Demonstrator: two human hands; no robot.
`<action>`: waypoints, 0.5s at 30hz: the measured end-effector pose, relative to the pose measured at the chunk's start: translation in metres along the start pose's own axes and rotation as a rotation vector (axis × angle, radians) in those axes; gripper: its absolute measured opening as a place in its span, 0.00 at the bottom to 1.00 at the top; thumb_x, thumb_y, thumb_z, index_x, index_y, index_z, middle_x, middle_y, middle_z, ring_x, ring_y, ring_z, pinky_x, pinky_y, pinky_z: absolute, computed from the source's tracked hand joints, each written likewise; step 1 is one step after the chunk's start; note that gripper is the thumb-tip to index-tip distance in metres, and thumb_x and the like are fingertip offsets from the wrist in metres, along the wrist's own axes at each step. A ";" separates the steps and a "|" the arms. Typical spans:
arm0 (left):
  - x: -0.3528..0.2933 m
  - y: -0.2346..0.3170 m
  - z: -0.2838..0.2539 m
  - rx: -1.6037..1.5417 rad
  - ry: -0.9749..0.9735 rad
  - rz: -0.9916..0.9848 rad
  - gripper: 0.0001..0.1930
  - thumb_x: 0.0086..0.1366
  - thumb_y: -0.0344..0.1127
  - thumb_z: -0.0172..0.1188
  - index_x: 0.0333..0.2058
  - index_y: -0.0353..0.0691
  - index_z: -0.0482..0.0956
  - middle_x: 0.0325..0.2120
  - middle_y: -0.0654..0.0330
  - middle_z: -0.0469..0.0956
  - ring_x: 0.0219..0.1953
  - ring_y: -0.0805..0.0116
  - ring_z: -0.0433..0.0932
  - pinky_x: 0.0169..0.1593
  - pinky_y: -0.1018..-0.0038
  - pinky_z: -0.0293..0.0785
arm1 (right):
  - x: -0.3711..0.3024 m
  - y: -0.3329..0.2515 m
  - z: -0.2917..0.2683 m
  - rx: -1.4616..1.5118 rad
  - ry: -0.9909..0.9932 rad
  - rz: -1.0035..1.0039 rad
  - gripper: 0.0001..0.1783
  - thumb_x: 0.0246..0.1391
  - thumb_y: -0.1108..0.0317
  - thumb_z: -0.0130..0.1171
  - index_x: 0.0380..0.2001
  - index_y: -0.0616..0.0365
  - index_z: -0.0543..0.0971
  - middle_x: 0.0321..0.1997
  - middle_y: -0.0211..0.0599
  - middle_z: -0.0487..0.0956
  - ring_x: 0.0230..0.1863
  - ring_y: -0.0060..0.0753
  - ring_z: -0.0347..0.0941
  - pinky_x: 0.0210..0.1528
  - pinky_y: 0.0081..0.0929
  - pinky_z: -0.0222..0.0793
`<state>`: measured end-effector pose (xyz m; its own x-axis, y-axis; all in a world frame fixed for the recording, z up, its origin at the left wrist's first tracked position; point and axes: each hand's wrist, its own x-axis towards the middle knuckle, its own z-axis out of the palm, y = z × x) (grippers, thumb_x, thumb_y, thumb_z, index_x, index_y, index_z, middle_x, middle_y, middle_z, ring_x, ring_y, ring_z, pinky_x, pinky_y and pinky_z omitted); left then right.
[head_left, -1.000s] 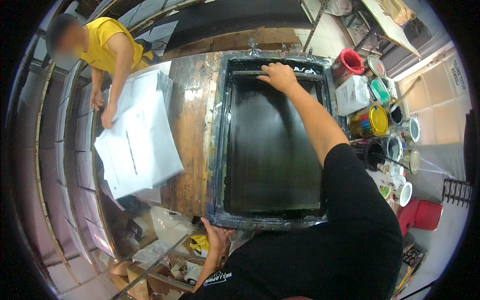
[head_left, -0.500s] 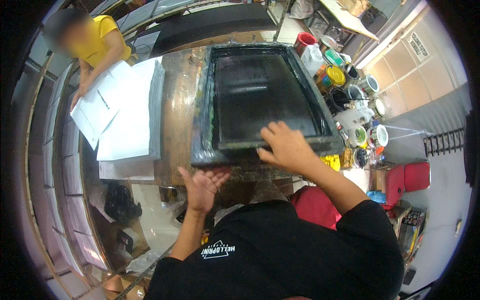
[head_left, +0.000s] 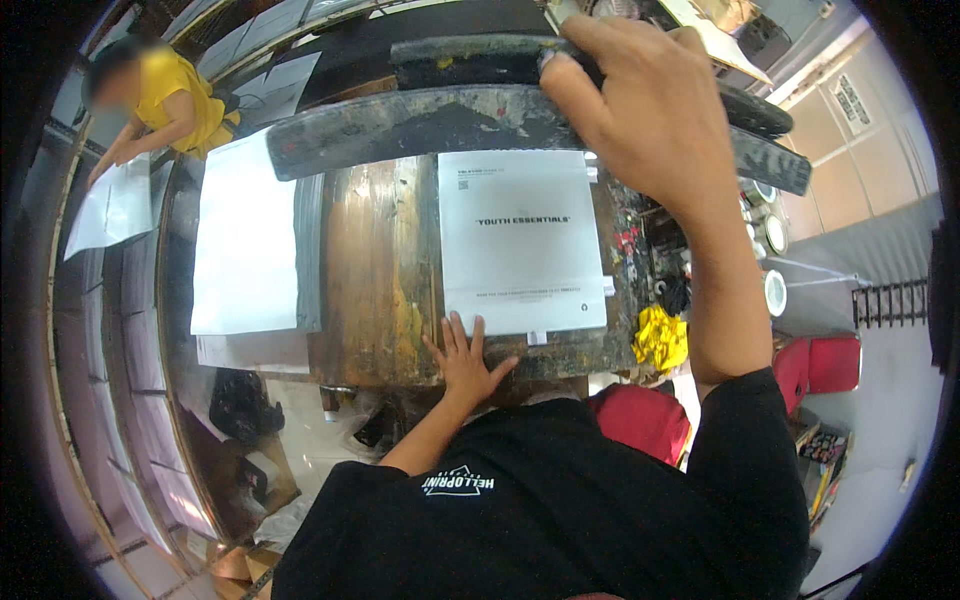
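Raised frame (head_left: 430,118): part hidden behind right hand (head_left: 650,110)
Printed sheet (head_left: 520,262): smallest lines too tiny to read
Co-worker (head_left: 185,105): head blurred
Cans (head_left: 774,292): partly behind right forearm (head_left: 735,300)
Red seat (head_left: 645,420): partly covered

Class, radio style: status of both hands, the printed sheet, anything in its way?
Right hand gripping raised frame. Left hand open at near-left corner of printed sheet. Sheet flat on table; crumpled yellow thing right of it, apart.

Open tabletop (head_left: 378,265) separates paper stack (head_left: 248,250) from printed sheet (head_left: 520,262); raised frame (head_left: 470,112) obstructs far side.
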<state>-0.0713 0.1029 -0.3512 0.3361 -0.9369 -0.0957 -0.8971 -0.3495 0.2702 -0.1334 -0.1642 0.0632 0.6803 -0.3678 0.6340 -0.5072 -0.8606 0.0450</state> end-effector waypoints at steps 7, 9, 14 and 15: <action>0.028 0.016 -0.041 0.007 -0.151 -0.034 0.60 0.60 0.85 0.36 0.72 0.34 0.58 0.74 0.36 0.45 0.78 0.44 0.32 0.67 0.29 0.11 | 0.061 0.005 -0.011 0.030 0.035 0.129 0.24 0.54 0.54 0.53 0.18 0.66 0.74 0.20 0.53 0.75 0.26 0.58 0.73 0.39 0.47 0.67; 0.020 0.011 -0.036 -0.068 -0.078 -0.019 0.60 0.60 0.84 0.39 0.72 0.34 0.56 0.74 0.34 0.45 0.78 0.44 0.31 0.67 0.29 0.11 | 0.070 0.012 -0.008 0.037 0.055 0.148 0.24 0.55 0.54 0.53 0.18 0.67 0.75 0.19 0.54 0.75 0.25 0.59 0.74 0.37 0.47 0.68; 0.035 0.021 -0.052 -0.131 -0.129 0.086 0.58 0.62 0.79 0.47 0.70 0.26 0.57 0.72 0.38 0.54 0.78 0.47 0.40 0.68 0.28 0.13 | 0.086 0.021 -0.003 0.094 0.049 0.191 0.23 0.54 0.55 0.53 0.19 0.68 0.76 0.18 0.55 0.75 0.24 0.59 0.74 0.35 0.47 0.69; 0.048 0.030 -0.074 -0.174 -0.129 0.095 0.57 0.63 0.77 0.49 0.69 0.25 0.58 0.71 0.39 0.56 0.78 0.48 0.41 0.68 0.28 0.14 | 0.085 0.025 0.000 0.080 0.085 0.140 0.23 0.54 0.56 0.53 0.19 0.68 0.76 0.18 0.55 0.75 0.24 0.59 0.74 0.35 0.47 0.70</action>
<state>-0.0606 0.0476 -0.2769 0.2027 -0.9625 -0.1806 -0.8563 -0.2636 0.4441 -0.0878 -0.2169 0.1180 0.5572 -0.4581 0.6926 -0.5482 -0.8294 -0.1075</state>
